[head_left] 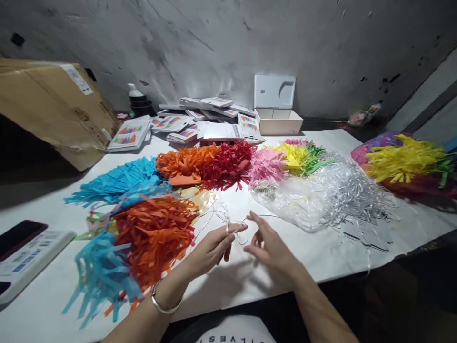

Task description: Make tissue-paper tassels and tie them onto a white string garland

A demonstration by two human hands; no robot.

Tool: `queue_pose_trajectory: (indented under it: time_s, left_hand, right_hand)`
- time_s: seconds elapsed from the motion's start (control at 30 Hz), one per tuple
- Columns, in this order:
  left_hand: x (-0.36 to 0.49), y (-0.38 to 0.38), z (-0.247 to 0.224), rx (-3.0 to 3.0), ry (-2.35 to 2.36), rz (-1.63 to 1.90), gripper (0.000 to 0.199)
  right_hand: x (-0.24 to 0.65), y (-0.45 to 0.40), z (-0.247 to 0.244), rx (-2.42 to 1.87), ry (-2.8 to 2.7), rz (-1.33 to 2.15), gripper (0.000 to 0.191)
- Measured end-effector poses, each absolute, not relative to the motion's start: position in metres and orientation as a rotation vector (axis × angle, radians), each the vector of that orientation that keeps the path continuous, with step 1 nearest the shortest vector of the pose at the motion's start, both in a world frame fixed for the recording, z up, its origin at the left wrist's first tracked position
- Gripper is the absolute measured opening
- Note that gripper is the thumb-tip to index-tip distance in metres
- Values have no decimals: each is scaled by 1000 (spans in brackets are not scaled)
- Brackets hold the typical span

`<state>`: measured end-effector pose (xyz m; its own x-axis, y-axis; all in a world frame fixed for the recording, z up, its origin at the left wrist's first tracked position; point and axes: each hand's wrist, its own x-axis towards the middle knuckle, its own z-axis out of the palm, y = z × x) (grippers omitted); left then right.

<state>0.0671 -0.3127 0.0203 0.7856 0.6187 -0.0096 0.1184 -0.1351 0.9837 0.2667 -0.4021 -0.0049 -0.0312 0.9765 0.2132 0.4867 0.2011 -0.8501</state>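
Note:
Over the front middle of the table, my left hand [210,248] is closed on a thin white string [224,213], pinched and looped round the fingers. Small loops stick out past the fingertips. My right hand [269,245] is just to the right, its fingers curved and apart, with nothing visible in its grasp. A strand runs from near the hands towards a pile of silver tinsel strips [353,190]. Beside my left forearm lie an orange tissue-paper tassel bunch [157,238] and a light blue one [103,271].
A row of tassels in blue [121,181], orange [187,159], red [228,164], pink [266,166] and yellow [294,157] crosses the white table. Behind are several flat printed boxes [174,123], an open white box [278,121] and a cardboard carton [53,105]. A phone [23,238] lies left.

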Motion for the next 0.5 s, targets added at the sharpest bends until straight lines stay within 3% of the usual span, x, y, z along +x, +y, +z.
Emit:
queue_pose_trajectory:
  time_s: [0.03,0.13,0.17,0.33,0.43,0.5]
  left_hand:
    - [62,-313,17,1614,561,464,63]
    - [40,-310,12,1485,602,512,68]
    - [33,-309,12,1475,643,538,67]
    - [5,-310,14,1588,735,584,55]
    - [2,-318,16,1649,565,504,52]
    - [-2,-320,18,1694,493,505,52]
  right_hand:
    - [253,-400,-10,-1368,-1590,847,72]
    - [237,-397,-17,-1419,-1528,916,20]
    - [239,-396,-17,-1454,-1515,880,15]
    - [247,-394,-10,-1539,-1398,729,23]
    - [224,-392,-6,-1307,-1565,956,60]
    - [207,-390,-7,-1209,-1680,1081,51]
